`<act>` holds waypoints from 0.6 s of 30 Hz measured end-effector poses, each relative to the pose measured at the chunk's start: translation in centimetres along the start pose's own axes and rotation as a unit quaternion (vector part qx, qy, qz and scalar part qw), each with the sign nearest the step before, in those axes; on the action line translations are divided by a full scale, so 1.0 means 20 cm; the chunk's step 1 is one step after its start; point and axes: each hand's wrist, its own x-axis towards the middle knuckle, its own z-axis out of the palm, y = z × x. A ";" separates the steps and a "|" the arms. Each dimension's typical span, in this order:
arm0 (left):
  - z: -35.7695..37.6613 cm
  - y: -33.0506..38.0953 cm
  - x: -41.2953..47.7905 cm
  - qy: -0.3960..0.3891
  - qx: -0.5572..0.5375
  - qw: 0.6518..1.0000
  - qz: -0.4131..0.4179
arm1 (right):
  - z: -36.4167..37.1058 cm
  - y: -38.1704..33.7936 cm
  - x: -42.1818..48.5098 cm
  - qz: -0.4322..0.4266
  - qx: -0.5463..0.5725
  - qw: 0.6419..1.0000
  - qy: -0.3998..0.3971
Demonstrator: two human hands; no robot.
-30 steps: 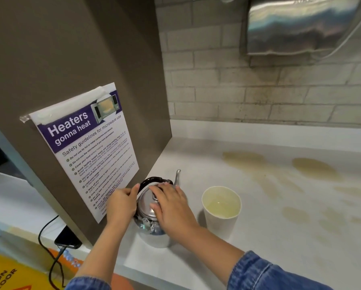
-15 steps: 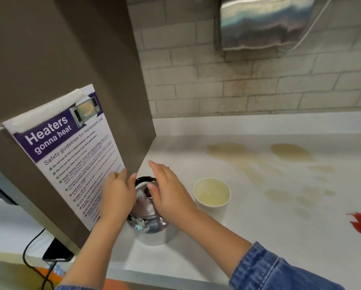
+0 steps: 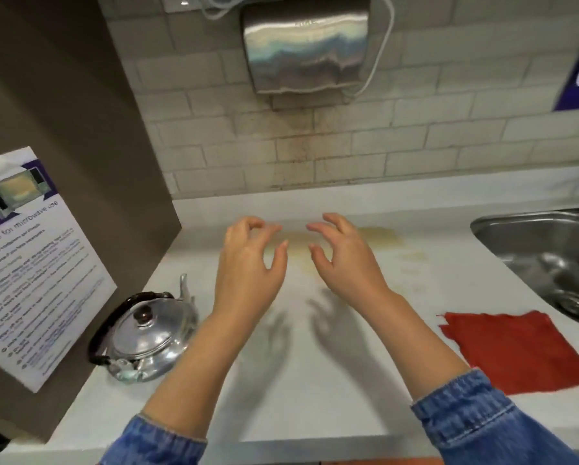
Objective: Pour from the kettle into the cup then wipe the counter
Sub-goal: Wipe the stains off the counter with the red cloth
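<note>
The shiny metal kettle (image 3: 147,337), with a black handle and its lid on, stands on the white counter (image 3: 315,404) at the lower left, beside the brown panel. My left hand (image 3: 251,266) and my right hand (image 3: 345,263) hover side by side above the counter's middle, fingers spread and curled, holding nothing. Both are apart from the kettle. A red cloth (image 3: 516,350) lies flat on the counter to the right of my right arm. Yellowish spill stains (image 3: 378,234) mark the counter beyond my hands. No cup shows in this view.
A brown cabinet panel (image 3: 80,162) with a taped microwave safety poster (image 3: 29,263) walls off the left. A steel sink (image 3: 549,260) lies at the right edge. A metal dispenser (image 3: 306,45) hangs on the tiled wall above.
Both hands have left the kettle's lid and risen over the middle of the counter. The view has swung right, bringing in the red cloth and sink; the cup is no longer seen.
</note>
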 end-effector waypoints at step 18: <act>0.96 0.12 -0.22 -0.432 0.208 0.814 -0.327 | -0.38 1.26 -0.67 0.367 -0.286 0.876 -0.126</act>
